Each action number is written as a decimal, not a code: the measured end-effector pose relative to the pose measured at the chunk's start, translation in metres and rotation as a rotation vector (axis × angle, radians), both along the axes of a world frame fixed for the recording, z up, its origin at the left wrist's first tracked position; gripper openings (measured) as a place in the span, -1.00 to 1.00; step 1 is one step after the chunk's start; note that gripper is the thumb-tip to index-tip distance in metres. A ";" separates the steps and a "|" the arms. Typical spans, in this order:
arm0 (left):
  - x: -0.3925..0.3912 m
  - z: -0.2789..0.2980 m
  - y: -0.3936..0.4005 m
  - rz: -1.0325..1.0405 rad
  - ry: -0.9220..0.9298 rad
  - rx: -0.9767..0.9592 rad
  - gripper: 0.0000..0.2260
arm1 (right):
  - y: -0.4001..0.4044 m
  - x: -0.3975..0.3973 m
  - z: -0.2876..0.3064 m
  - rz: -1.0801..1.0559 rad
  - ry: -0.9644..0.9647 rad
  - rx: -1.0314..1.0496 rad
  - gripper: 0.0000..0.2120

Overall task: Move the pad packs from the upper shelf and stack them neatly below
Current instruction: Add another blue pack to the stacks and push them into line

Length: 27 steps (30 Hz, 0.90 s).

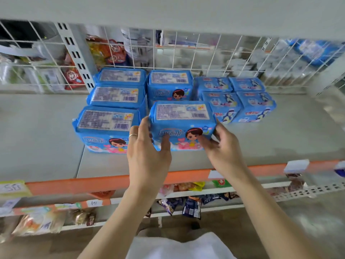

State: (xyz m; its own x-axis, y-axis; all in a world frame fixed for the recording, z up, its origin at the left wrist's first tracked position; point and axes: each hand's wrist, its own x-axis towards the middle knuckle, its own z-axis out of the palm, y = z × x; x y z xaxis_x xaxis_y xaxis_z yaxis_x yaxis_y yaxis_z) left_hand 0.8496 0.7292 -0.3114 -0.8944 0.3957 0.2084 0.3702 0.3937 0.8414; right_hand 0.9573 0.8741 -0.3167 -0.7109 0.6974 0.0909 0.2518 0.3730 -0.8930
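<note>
A blue pad pack (182, 118) with a cartoon girl on its front stands on the grey shelf (46, 139). My left hand (147, 152) grips its left end and my right hand (222, 146) holds its right end. To its left, three like packs (107, 126) stand in a row running back. Another one (169, 85) stands right behind the held pack. Several smaller blue packs (237, 99) sit in a block to the right.
A white wire grid (186, 53) backs the shelf, with goods behind it. An upper shelf's underside (168, 12) hangs overhead. The orange shelf edge (93, 182) carries price tags. Snack bags (190, 204) hang on lower shelves.
</note>
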 end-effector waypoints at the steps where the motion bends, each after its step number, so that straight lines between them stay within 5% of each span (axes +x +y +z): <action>1: 0.001 0.000 0.004 0.016 0.013 -0.008 -0.50 | 0.004 -0.006 -0.005 -0.008 0.013 -0.004 -0.59; 8: 0.014 -0.008 0.041 0.023 -0.054 -0.062 -0.25 | 0.021 -0.039 -0.034 -0.004 0.115 -0.027 -0.52; 20: -0.003 -0.028 0.074 0.073 -0.092 -0.117 -0.13 | 0.041 -0.078 -0.062 -0.034 0.150 0.071 -0.47; 27: -0.004 0.018 0.083 0.001 -0.234 -0.198 -0.14 | 0.046 -0.096 -0.060 -0.113 0.116 0.081 -0.46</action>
